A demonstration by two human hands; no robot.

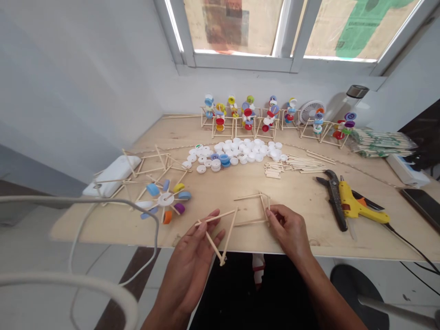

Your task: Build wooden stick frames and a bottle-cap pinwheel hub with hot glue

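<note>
My left hand (195, 250) pinches one corner of a triangle of thin wooden sticks (231, 236), tilted up over the table's front edge. Between thumb and fingers, my right hand (287, 229) grips a wooden stick frame (250, 223), made of a small triangle with sticks reaching left across the tabletop. The two stick pieces are close together; whether they touch I cannot tell. Left of my hands lies a wheel of sticks (166, 199) with coloured bottle caps round a white hub. Past my hands are a heap of white bottle caps (245, 150) and short cut sticks (273, 170).
A yellow glue gun (360, 206) and black cutters (335, 199) lie on the right. Finished cap-wheel models (248, 120) line the back. More stick frames (151, 165) and a white box (115, 174) sit at left. A white cable (156, 229) loops across the left foreground.
</note>
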